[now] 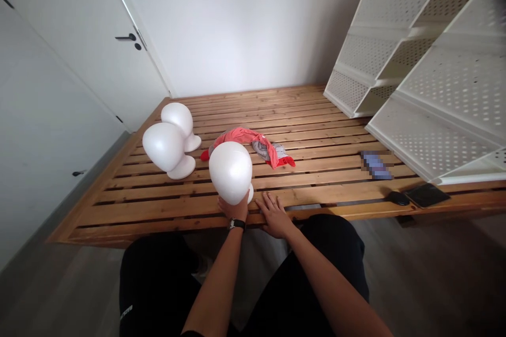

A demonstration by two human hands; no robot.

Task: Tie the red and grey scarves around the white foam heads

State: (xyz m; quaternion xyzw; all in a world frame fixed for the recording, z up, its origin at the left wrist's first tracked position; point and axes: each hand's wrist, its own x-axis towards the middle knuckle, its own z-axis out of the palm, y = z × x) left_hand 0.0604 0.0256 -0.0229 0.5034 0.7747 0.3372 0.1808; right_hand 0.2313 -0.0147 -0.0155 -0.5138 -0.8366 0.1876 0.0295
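Note:
A white foam mannequin head stands at the front of the slatted wooden surface. My left hand, with a watch on its wrist, is closed around its neck; the fingers are mostly hidden behind the head. My right hand lies open on the front slats, fingers spread, just right of the head's base. Just behind the head is a crumpled red and grey cloth item, partly covered by it. Two more white mannequin heads, one in front and another mannequin head behind it, stand to the left.
White perforated racks stand on the right side of the slatted surface. A pixelated bluish item lies near them. A black computer mouse and a dark flat object sit at the front right edge. Behind left is a door.

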